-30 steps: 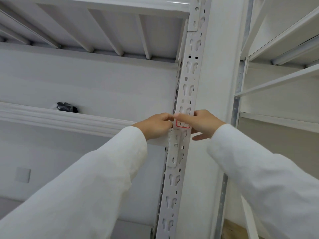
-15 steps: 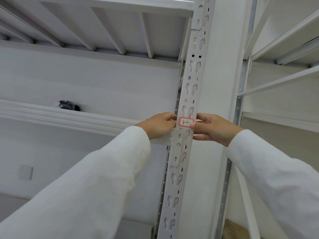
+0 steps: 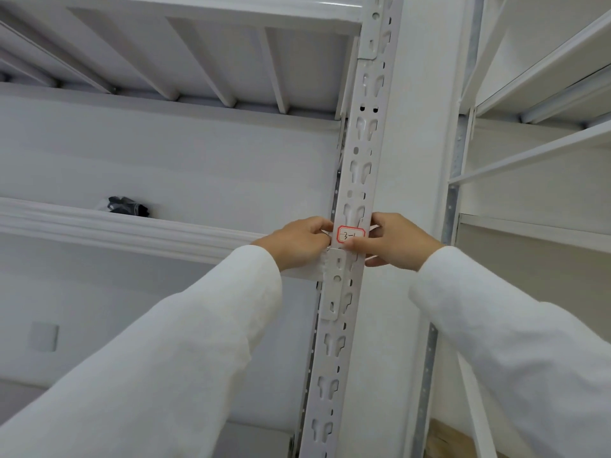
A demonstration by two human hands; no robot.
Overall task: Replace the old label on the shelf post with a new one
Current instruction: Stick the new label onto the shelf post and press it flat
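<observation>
on shelf post (image 3: 358, 166) — both hands pinching label (image 3: 350, 233); black bundle (image 3: 127, 205) left.

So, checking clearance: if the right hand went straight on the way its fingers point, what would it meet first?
Probably the label on the post; the right hand points left, its thumb already at the label's lower edge. The left hand lies beyond.

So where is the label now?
In the head view the label sits on the post, centre frame, between the left hand and right hand.
</observation>
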